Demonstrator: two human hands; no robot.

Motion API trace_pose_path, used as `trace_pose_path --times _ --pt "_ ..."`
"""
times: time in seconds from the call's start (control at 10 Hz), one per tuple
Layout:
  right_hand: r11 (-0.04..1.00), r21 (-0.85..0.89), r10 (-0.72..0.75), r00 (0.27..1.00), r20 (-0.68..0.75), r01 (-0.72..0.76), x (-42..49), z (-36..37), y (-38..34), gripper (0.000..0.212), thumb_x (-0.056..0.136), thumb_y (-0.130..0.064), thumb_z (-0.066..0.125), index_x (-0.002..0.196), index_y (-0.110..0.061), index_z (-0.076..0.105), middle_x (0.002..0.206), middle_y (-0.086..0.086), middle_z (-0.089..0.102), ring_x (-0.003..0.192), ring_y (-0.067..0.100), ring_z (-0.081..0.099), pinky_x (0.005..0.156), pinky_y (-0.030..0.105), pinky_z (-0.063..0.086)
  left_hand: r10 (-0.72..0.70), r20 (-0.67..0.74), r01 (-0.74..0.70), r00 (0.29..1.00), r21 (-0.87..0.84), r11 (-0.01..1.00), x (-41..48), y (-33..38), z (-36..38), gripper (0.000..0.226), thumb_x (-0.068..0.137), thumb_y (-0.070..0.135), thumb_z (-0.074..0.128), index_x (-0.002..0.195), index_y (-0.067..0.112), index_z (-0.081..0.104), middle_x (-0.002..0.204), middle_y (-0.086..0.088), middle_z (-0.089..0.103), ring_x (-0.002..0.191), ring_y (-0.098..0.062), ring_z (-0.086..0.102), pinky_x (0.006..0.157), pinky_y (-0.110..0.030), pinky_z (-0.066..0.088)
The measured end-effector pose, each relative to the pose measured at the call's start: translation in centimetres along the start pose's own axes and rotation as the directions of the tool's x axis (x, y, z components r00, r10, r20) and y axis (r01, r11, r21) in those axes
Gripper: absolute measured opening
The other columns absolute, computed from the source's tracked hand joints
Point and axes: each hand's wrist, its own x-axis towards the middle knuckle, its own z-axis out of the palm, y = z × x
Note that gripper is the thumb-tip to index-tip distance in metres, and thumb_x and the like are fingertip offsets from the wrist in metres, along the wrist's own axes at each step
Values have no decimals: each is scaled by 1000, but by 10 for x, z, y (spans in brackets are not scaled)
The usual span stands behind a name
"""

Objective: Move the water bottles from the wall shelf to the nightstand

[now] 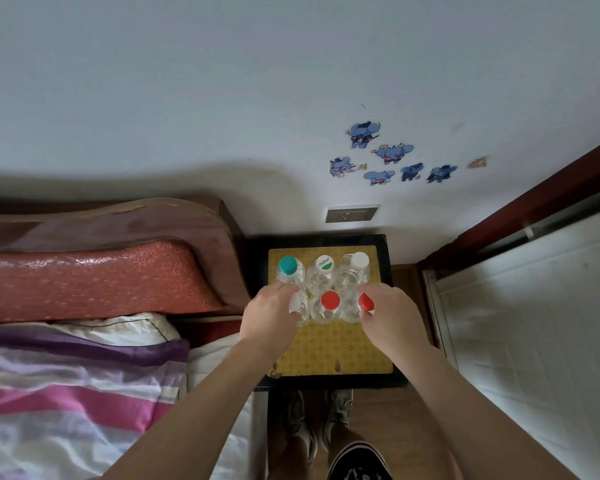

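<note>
Six clear water bottles standing upright in two tight rows of three on the yellow patterned mat (329, 348) covering the nightstand (388, 341), beside the bed (84, 358). Back row: teal-capped bottle (288, 265), green-and-white-capped bottle (324, 264), white-capped bottle (359, 260). Front row: another white-capped bottle (297, 303) under the left hand (272, 315), red-capped bottle (330, 301) in the middle, second red-capped bottle (365, 302) under the right hand (387, 311).

Left hand curled around the front-left bottle's shoulder, fingers wrapped, apparently gripping. Right hand closed round the neck and cap of the front-right bottle, thumb below the cap. Wall shelf not in view, so impossible to tell whether more remain there.

Main hazard, as a judgement: crowding. Bottles touching or nearly so, looking light and possibly near empty, hence easily toppled. A sideways nudge on release likely to knock the middle red-capped bottle, then the back row, domino fashion. Knuckles dragging across neighbouring caps on withdrawal equally risky. Left column close to the mat's edge and the nightstand's bed side; a push that way could send one off. Safest: straight upward lift of both hands after letting go.
</note>
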Motion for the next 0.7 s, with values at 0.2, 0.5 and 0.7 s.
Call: trace_pose_path --times 0.2,0.5,0.7 --pt "1000 -23 -7 1000 3 7 -3 -4 -2 43 85 -18 70 127 -22 59 116 -5 64 102 14 58 84 20 42 10 -1 -10 1000 39 999 -2 1 -1 57 89 26 73 141 21 52 136 4 58 125 -17 51 103 -34 46" --pt "979 -178 -102 995 -16 98 -23 -31 -8 49 96 -37 48 141 -20 39 144 -1 44 131 17 41 106 31 37 105 -46 -94 993 198 976 -21 16 -21 56 97 42 54 148 21 39 150 3 43 139 -19 38 118 -38 28" --pt "959 -229 -192 976 -101 165 -57 -72 -20 51 100 -38 36 147 -17 32 152 2 36 141 18 30 115 36 24 149 -132 -111 980 258 960 -59 38 -48 53 103 42 40 151 20 35 161 -5 28 149 -23 23 123 -41 19"
